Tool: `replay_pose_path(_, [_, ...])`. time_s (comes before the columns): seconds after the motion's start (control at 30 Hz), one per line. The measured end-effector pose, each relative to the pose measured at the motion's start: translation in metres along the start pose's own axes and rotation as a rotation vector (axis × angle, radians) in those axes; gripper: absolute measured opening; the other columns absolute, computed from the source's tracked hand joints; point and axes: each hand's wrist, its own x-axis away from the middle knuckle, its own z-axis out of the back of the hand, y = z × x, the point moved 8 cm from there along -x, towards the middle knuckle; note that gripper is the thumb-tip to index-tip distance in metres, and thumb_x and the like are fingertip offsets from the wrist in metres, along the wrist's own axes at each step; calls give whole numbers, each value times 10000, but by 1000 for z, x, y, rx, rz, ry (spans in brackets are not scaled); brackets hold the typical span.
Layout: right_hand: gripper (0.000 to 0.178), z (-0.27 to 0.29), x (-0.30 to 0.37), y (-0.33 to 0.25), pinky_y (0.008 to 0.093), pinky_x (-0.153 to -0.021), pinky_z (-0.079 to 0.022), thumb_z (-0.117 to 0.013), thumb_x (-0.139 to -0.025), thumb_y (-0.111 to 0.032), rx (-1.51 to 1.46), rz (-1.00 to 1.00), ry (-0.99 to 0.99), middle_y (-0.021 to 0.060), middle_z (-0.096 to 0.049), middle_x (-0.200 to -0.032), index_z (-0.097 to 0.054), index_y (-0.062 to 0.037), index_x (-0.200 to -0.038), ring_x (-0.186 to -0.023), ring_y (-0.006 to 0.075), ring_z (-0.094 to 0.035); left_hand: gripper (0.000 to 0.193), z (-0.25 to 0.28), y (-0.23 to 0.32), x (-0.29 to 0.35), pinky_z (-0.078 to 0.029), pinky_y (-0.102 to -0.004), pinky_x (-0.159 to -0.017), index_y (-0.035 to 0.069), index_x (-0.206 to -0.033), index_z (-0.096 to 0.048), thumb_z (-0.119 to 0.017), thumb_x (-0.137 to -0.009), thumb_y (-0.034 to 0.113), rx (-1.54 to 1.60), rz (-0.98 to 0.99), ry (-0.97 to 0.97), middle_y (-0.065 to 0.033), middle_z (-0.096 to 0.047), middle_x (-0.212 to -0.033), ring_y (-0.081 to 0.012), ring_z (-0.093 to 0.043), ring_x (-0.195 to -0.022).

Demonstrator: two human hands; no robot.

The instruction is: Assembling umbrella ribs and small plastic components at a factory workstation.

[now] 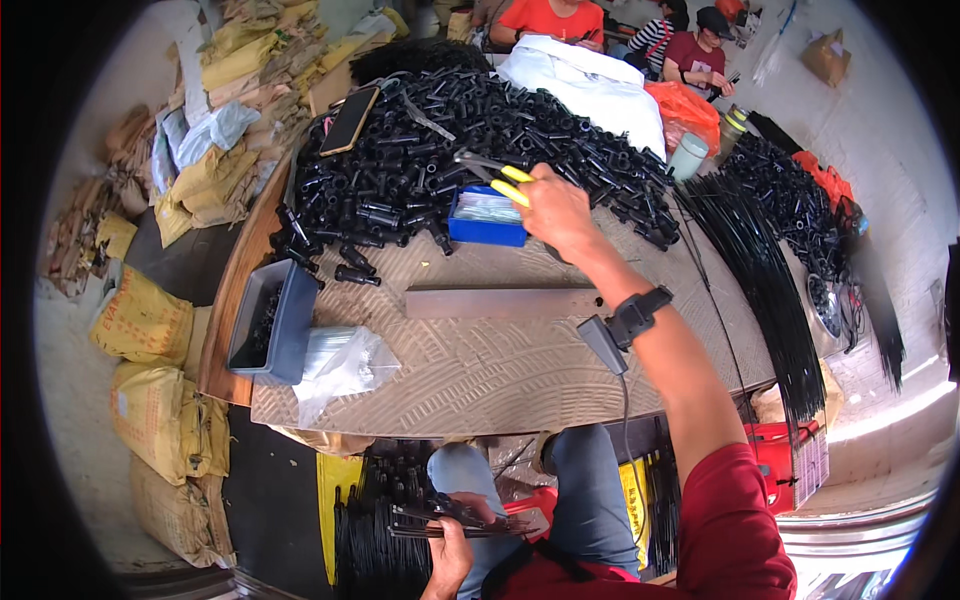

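Over the far middle of the table, my right hand is closed round the yellow handles of a pair of pliers. The tool's dark jaws point left, above the edge of a heap of black tubular plastic parts. Just below the pliers sits a small blue box holding thin pale strips. Low in view, above my lap, my left hand grips a bundle of thin black rods; a dark piece lies across their top, its kind unclear.
A flat metal bar lies mid-table. At left stand a grey bin and a clear plastic bag. A phone rests on the heap. Long black rods hang over the right edge. A cable trails from my right wrist. Other people sit beyond.
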Motion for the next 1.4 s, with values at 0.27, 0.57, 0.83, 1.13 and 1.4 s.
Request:
replay_pose_path(0.27, [253,1,38,75,398,-750,-479,-678,-726,-244,64,-213,-121,119,-555,-965,-664,-82,-920,-848,302,-606,652,-2,5,-5,-410,-269,-581,-25,-1010,-464,-314,-874,595,64,14,26,-102,-547,-708,-154,-501,-603])
replay_pose_path(0.57, [205,-15,55,77,406,-731,-478,-681,-726,-217,11,-214,-65,82,-553,-949,-666,-86,-883,-819,293,-607,633,-5,6,-2,-414,-278,-604,-23,-987,-469,-306,-884,580,21,20,-22,-102,-552,-712,-156,-512,-632])
replay_pose_path(0.83, [226,-3,62,78,408,-705,-478,-657,-742,-198,-26,-203,80,94,-555,-935,-634,-59,-919,-804,302,-601,651,-2,15,-7,-415,-279,-611,-17,-933,-487,-263,-886,593,-14,27,20,-96,-546,-709,-156,-516,-640])
replay_pose_path(1.13, [202,12,67,70,391,-687,-460,-652,-690,-197,-208,-219,87,79,-577,-869,-651,-103,-869,-788,291,-594,676,2,48,9,-413,-289,-666,-11,-933,-501,-238,-882,610,-47,-30,91,-92,-554,-722,-162,-528,-680])
replay_pose_path(1.4, [141,47,204,-49,212,-562,-408,-569,-835,-141,-1530,-327,-236,32,-521,-798,-540,-7,-868,-639,73,-491,634,-8,66,28,-437,-314,-686,-21,-1032,-502,-406,-854,579,148,-43,-7,-113,-572,-771,-181,-548,-717])
